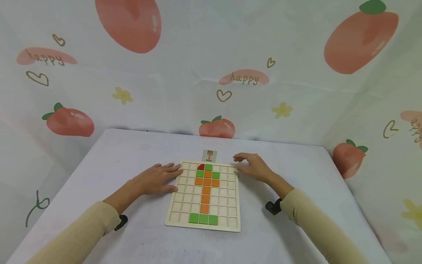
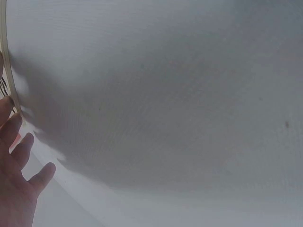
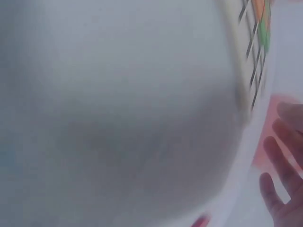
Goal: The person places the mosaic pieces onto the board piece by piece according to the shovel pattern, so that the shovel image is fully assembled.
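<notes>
A pale wooden grid board (image 1: 188, 197) lies flat on the table. Orange square tiles (image 1: 206, 199) run down its middle, with a short orange row across near the top. Green tiles (image 1: 203, 219) form a row at the bottom, and more green ones sit near the top. A red quarter-round tile (image 1: 201, 167) occupies a top-row cell. My left hand (image 1: 158, 180) rests with spread fingers at the board's left edge. By the upper right corner, my right hand (image 1: 255, 168) hovers with loosely bent fingers, and no held piece is visible. Both wrist views show only part of each hand.
A small pattern card (image 1: 209, 156) lies just beyond the board's far edge. The white table (image 1: 138, 146) meets a cloth backdrop (image 1: 184, 102) printed with fruit. Dark wrist devices (image 1: 273, 207) sit under both forearms.
</notes>
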Tool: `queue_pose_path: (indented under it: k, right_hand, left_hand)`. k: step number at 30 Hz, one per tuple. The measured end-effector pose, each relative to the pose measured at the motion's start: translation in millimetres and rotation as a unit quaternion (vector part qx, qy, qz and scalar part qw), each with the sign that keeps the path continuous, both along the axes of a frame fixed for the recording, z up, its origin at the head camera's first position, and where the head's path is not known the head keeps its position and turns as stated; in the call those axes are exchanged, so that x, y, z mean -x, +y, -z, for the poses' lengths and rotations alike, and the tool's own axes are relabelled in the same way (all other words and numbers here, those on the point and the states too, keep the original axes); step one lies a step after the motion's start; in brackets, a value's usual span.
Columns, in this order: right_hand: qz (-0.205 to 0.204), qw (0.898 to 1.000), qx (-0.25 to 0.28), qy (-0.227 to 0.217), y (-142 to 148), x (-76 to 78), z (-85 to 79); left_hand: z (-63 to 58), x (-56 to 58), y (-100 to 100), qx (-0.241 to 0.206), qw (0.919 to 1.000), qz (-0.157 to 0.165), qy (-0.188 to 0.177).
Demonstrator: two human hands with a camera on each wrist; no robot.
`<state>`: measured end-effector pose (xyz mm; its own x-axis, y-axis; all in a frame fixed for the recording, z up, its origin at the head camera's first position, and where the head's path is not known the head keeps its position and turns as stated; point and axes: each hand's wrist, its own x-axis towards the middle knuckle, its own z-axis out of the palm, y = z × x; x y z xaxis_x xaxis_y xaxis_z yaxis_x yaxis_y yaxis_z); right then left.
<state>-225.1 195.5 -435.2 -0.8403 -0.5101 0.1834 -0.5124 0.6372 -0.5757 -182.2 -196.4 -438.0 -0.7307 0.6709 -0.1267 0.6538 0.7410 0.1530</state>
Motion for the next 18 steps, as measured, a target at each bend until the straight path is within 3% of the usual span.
queue_pose_path:
  k: [8, 18]
  right_hand:
    - [0.057, 0.998, -0.017, -0.01, 52, -8.6, 5.8]
    - [0.116, 0.993, -0.027, 0.003, 85, -20.6, 13.6]
  left_hand:
    - [0.1, -0.2, -1, 0.005, 1.0, -0.005, 0.0]
    - [-2.7, -1.9, 1, 0.001, 0.9999, -0.009, -0.007]
